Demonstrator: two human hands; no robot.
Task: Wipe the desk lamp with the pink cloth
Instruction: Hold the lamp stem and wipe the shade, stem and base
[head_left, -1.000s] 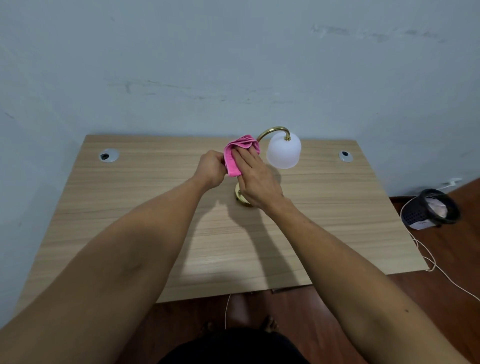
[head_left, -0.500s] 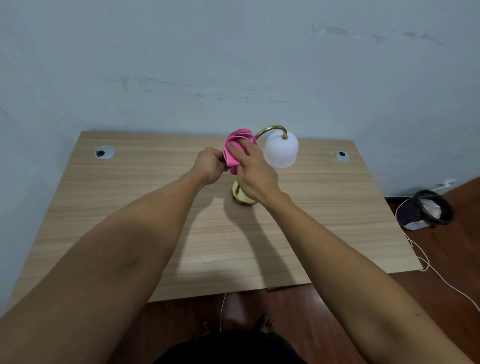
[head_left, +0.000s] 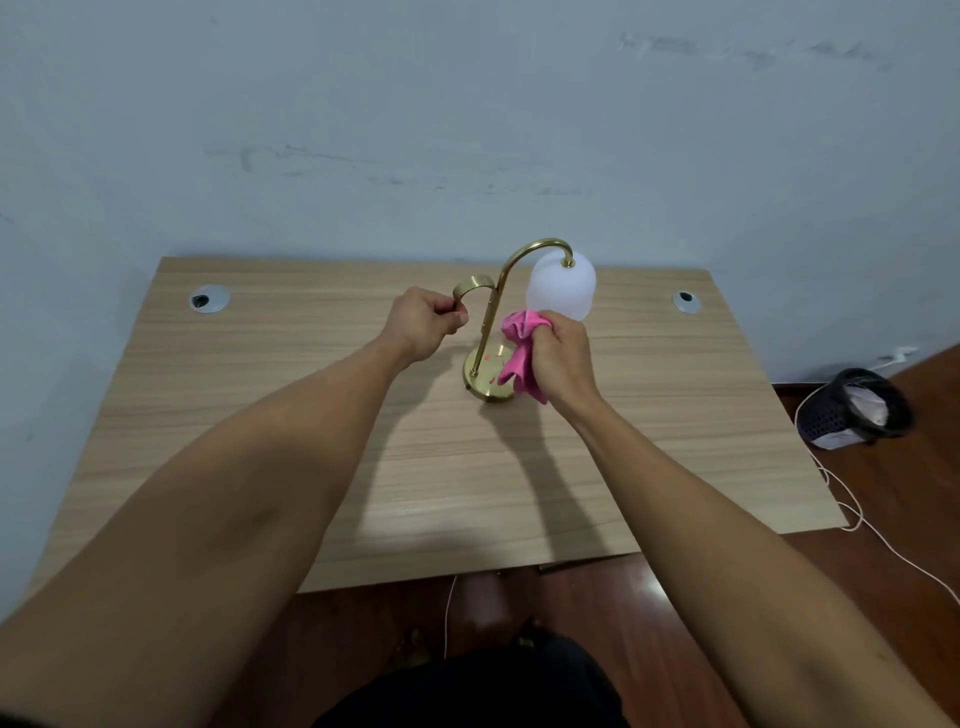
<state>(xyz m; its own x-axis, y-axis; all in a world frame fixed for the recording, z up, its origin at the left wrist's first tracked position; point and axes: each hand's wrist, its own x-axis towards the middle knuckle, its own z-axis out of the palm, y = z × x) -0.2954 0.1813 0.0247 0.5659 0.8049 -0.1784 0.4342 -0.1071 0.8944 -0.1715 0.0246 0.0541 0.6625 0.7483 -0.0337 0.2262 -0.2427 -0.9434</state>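
The desk lamp (head_left: 491, 312) stands upright at the back middle of the wooden desk (head_left: 260, 441). It has a round brass base, a curved brass stem, a short brass hook-shaped handle on its left and a white frosted shade (head_left: 561, 286) hanging on the right. My left hand (head_left: 423, 322) is closed around the end of the brass handle. My right hand (head_left: 563, 358) grips the bunched pink cloth (head_left: 519, 348), just below the shade and over the right side of the base. The cloth's tail hangs down onto the base.
A pale blue wall runs right behind the desk. Two round cable grommets (head_left: 209, 300) (head_left: 685, 301) sit near the back corners. On the floor at right lie a small black basket (head_left: 852, 408) and a white cord (head_left: 852, 512).
My right hand has carried the pink cloth from the top of the handle down and right, to below the shade. The brass handle is now uncovered, with my left hand still on it.
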